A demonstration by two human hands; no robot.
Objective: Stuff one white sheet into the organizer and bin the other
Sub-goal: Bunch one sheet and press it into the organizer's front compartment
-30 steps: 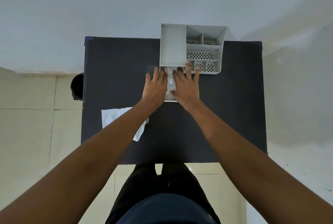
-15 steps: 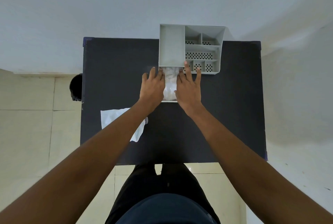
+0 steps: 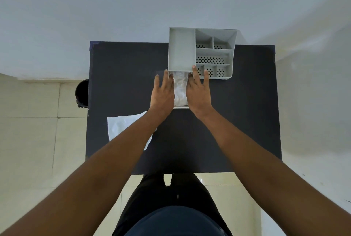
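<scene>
A dark table (image 3: 237,122) stands against a pale wall, seen from above, with a grey plastic organizer (image 3: 201,51) at its far edge. The organizer has one long compartment on its left side and several smaller ones with perforated walls on its right. Just in front of the long compartment a crumpled white sheet (image 3: 180,89) lies bunched up, its far end touching the near opening of the organizer, its near end at a thin white edge on the table.

The left hand (image 3: 163,93) lies flat against the left side of the crumpled sheet, fingers stretched out and spread toward the organizer, not curled round anything. The right hand (image 3: 198,91) presses against the sheet's right side in the same way, fingers straight and slightly apart, with the longest fingertip reaching the organizer's near wall and another lying over the front of the small compartments. Both palms face down and the sheet is squeezed between the two hands rather than grasped by either.

The second white sheet (image 3: 123,127) lies flat on the near left part of the table, partly hidden under the left forearm. A dark round bin (image 3: 82,93) shows on the tiled floor just beside the table's left edge, mostly hidden by it
</scene>
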